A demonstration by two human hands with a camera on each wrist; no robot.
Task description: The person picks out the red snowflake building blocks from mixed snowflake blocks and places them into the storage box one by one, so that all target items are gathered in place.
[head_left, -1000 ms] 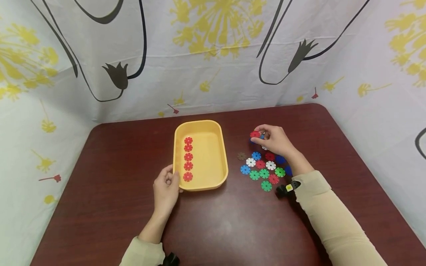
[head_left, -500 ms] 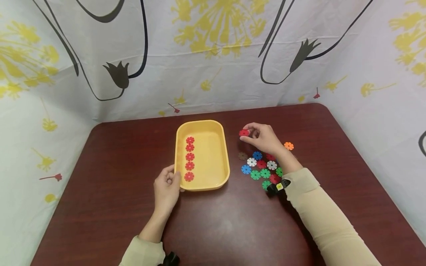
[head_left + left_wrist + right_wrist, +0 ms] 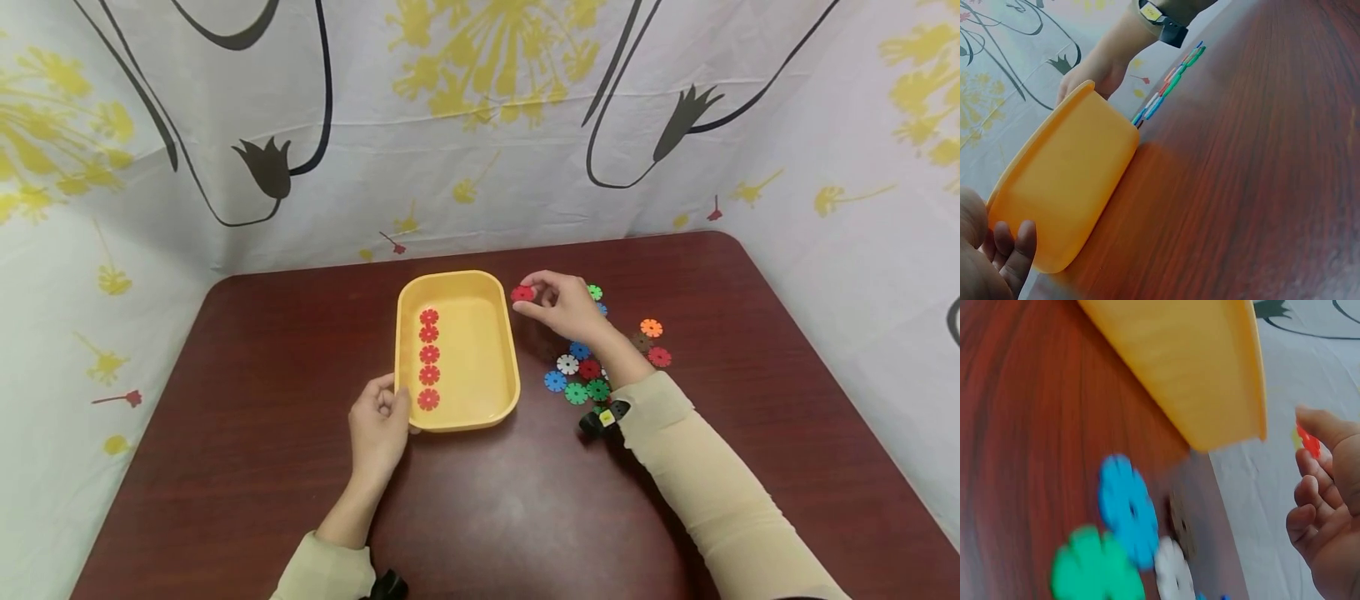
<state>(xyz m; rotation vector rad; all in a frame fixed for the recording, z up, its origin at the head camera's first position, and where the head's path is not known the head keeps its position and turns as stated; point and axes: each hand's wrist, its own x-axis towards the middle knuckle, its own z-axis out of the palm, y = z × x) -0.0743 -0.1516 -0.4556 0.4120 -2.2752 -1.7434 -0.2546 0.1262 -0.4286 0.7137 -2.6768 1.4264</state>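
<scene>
A red disc [image 3: 522, 293] is pinched between the thumb and fingertips of the right hand [image 3: 564, 308], just outside the far right side of the yellow tray [image 3: 514, 367]. The tray's near left edge is gripped by the left hand [image 3: 378, 433], with the thumb at the rim and the fingers against the outer wall. Inside, a column of five red discs [image 3: 429, 354] is laid along the left side. The held disc could be knocked loose if the rim were clipped, since it is held only at its edge (how firmly cannot be told). The column could be jolted out of line if the tray were tugged or tilted by the left hand. The loose discs [image 3: 576, 393] on the table [image 3: 480, 517] are partly covered from view by the right sleeve [image 3: 697, 450] and might be scattered if the cuff were dragged low.
</scene>
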